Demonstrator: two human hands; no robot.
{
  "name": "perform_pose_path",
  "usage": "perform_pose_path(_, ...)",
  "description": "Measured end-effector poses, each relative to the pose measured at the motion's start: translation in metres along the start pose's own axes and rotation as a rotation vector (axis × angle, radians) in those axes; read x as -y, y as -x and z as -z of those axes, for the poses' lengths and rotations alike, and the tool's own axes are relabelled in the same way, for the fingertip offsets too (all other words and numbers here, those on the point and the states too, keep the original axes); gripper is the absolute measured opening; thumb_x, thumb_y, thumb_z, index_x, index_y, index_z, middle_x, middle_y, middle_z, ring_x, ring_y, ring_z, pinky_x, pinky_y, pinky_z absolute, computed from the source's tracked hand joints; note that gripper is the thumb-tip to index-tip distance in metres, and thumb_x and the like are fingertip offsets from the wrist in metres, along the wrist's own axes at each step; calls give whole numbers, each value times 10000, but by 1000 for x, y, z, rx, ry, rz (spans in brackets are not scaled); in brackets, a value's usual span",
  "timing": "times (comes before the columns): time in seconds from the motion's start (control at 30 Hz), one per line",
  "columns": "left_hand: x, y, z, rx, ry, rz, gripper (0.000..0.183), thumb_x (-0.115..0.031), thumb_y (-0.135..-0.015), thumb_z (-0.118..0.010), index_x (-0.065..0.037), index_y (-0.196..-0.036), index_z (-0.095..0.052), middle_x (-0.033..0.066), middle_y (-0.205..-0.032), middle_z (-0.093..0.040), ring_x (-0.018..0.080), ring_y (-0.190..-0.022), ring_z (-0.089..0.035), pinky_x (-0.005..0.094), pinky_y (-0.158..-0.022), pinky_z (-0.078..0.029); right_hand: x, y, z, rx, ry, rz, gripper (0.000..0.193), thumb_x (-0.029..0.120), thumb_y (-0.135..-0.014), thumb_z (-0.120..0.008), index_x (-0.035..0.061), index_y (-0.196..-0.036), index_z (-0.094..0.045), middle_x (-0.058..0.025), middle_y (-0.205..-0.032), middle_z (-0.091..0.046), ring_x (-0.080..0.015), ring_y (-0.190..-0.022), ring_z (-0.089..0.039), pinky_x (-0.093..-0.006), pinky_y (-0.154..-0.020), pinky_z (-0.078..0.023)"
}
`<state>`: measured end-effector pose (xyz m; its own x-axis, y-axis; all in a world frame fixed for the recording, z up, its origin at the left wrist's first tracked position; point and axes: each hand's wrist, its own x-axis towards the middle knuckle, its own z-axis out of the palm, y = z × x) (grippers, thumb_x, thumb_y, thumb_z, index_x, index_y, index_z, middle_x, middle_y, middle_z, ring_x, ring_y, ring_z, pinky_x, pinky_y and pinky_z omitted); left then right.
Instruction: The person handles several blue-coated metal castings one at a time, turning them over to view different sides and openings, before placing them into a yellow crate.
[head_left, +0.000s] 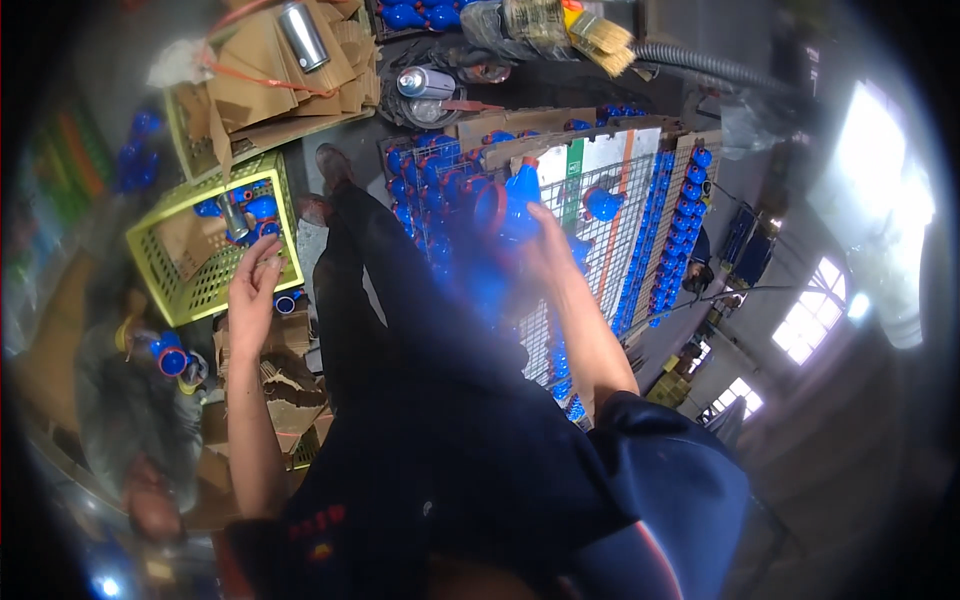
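Observation:
My right hand [547,245] grips a blue pipe fitting [519,209] with a red-rimmed round mouth, held over a wire mesh rack [592,245]. Part of this fitting is smeared by a blue haze. Another blue fitting [603,204] sits by itself on the mesh, right of that hand. On the other side, my left hand [255,285] is open, its fingers loosely bent, beside the right edge of a yellow-green plastic crate [160,275]. Inside the crate lie several blue fittings [262,208], a silver cylinder [232,215] and some cardboard.
Rows of blue fittings [692,215] line the rack's right side. Cardboard sheets [240,100] with a silver can [304,38] stand beyond the crate. A spray can [425,83] and a brush [603,42] are at the far side. A person [140,420] is at left, near a blue fitting [171,358].

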<state>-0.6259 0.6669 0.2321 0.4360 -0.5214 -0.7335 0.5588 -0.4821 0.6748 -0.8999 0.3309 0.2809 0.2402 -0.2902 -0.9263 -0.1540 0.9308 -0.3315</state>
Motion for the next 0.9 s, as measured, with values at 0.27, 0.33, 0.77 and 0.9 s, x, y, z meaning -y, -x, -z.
perform_pose_path(0.27, -9, 23, -21, -1, -42, -60, 422, -149, -994, -577, 30, -1367, -495, 123, -1287, -607, 134, -1108, -605, 271, -986, -440, 4, 8, -64, 390, 219, 288, 783, 58, -794, -699, 29, -1475, -315, -122, -1326, -519, -229, -1231, -526, -390, -1062, -439)
perform_pose_path(0.33, -3, 35, -21, -30, 1, -77, 408, -134, -977, -595, 11, -1352, -520, 81, -1238, -626, 91, -1010, -586, 244, -906, -465, -1, 7, -75, 427, 225, 262, 794, 54, -790, -700, 28, -1481, -310, -123, -1336, -514, -231, -1244, -516, -399, -1070, -431)
perform_pose_path(0.77, 150, 161, 95, -325, -235, 319, 388, -148, -928, -639, -18, -1287, -570, 79, -1098, -654, 154, -959, -627, 286, -838, -504, 18, -104, -196, 540, 150, 360, 653, 73, -854, -673, 79, -1434, -373, -114, -1285, -545, -267, -1161, -572, -464, -945, -516)
perform_pose_path(0.9, 206, 179, 77, -307, -15, 398, 381, -221, -936, -615, -29, -1263, -577, 83, -1015, -647, 147, -875, -629, 312, -764, -516, 65, -223, -254, 433, 146, 466, 430, 107, -857, -691, 81, -1242, -500, -63, -1082, -616, -202, -879, -658, -322, -624, -594)
